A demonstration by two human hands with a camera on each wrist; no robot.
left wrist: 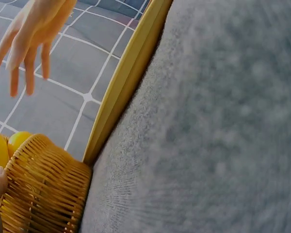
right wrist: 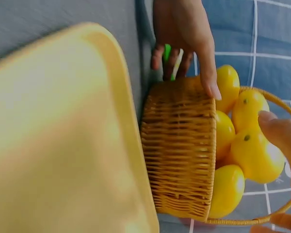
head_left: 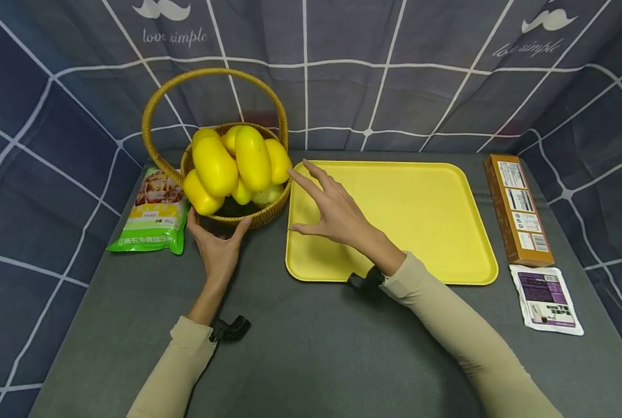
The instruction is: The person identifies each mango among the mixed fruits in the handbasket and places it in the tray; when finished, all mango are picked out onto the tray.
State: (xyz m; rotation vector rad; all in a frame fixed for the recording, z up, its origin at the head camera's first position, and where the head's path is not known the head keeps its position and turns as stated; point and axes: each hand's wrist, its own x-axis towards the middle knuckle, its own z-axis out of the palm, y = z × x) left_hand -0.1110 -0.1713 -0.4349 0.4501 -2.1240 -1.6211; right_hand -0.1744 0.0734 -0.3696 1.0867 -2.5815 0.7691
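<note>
A wicker basket [head_left: 261, 217] with a tall arched handle stands at the back left, heaped with yellow mangoes [head_left: 214, 165]. At its near side is my left hand [head_left: 216, 249], thumb and fingers spread along the outer wall; the thumb [right wrist: 208, 73] touches the rim in the right wrist view. My right hand [head_left: 337, 209] hovers over the left part of a yellow tray [head_left: 394, 220], its fingers spread and pointing towards the mangoes. Nothing is in it. In the left wrist view the right hand [left wrist: 34, 39] hangs above the basket [left wrist: 46, 189].
A green and white food packet [head_left: 154, 217] lies left of the basket. Right of the tray are a brown box [head_left: 517, 209] and a white and purple pouch [head_left: 546, 299]. A dark checked cloth [head_left: 342, 98] hangs behind and beside the grey table [head_left: 311, 348].
</note>
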